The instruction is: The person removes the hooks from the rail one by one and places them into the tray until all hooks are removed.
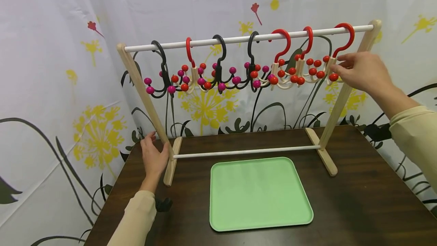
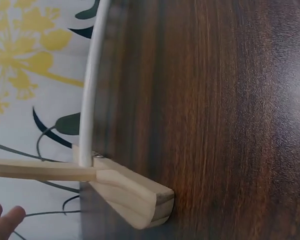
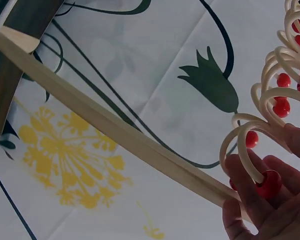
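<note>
A wooden rack (image 1: pixel 334 113) with white rails stands on the table. My right hand (image 1: pixel 365 69) pinches the cream stem of the rightmost red-hooked hanger (image 1: pixel 349 37), whose hook is over the top rail (image 1: pixel 235 40). In the right wrist view, my fingers sit among the hanger's curved cream prongs, beside a red ball (image 3: pixel 269 185). My left hand (image 1: pixel 154 155) is beside the lower part of the rack's left post (image 1: pixel 145 94), fingers extended and thumb near the wood. Only its fingertips (image 2: pixel 7 220) show in the left wrist view, apart from the post.
Several more hangers (image 1: pixel 220 52), with black or red hooks and red or magenta balls, hang along the top rail. A light green tray (image 1: pixel 256 193) lies before the rack on the dark wooden table (image 1: pixel 368 208). Behind is a white curtain (image 1: pixel 61 48) printed with plants.
</note>
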### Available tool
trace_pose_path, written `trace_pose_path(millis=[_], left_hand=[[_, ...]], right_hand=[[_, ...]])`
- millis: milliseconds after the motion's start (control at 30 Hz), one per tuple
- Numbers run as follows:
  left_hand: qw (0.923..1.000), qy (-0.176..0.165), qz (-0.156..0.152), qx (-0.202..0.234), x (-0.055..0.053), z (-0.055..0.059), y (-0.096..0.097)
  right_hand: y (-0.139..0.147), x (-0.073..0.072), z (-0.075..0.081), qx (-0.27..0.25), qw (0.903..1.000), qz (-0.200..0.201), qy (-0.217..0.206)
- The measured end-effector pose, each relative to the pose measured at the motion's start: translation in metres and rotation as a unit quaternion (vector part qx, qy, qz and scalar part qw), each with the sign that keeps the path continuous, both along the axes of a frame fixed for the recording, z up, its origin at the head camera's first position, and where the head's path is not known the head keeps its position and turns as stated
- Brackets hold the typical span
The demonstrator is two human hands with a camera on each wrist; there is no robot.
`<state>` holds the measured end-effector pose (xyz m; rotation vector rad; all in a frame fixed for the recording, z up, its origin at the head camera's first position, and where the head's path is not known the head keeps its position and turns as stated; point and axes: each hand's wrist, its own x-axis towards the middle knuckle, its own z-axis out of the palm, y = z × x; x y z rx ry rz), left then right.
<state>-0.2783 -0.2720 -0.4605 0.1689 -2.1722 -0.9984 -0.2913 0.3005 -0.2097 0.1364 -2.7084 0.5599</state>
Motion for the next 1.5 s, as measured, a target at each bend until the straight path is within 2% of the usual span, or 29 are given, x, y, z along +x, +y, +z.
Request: trace_pose_path(millis=[200,367,533,733,1000,1233,1500], left_hand=[[0.9991,-0.009,0.008,0.041,-0.017,-0.002,0.005],[0.9979,-0.006,0.012,0.064,-0.022,-0.005,0.009],[0.9973,0.006,0.034,0.065,-0.024,-0.008,0.011],[0.9974,0.009,0.056,0.045,-0.027,-0.012,0.010],[0.9962,0.010,0.082,0.029,-0.031,-0.016,0.013],[0.9948,0.009,0.098,0.024,-0.031,-0.017,0.016],[0.9927,0.005,0.119,0.017,-0.032,-0.016,0.019]], right_hand=[[0.004,-0.005,-0.005,-0.027,0.9995,-0.004,-0.018],[0.000,-0.007,-0.007,-0.044,0.9986,-0.006,-0.030],[-0.004,-0.009,-0.008,-0.057,0.9979,-0.009,-0.031],[-0.005,-0.010,-0.007,-0.061,0.9978,-0.006,-0.026],[-0.004,-0.006,-0.002,-0.062,0.9979,-0.019,-0.001],[-0.007,0.003,0.005,-0.054,0.9960,-0.064,0.031],[-0.010,0.006,0.014,-0.072,0.9871,-0.110,0.092]])
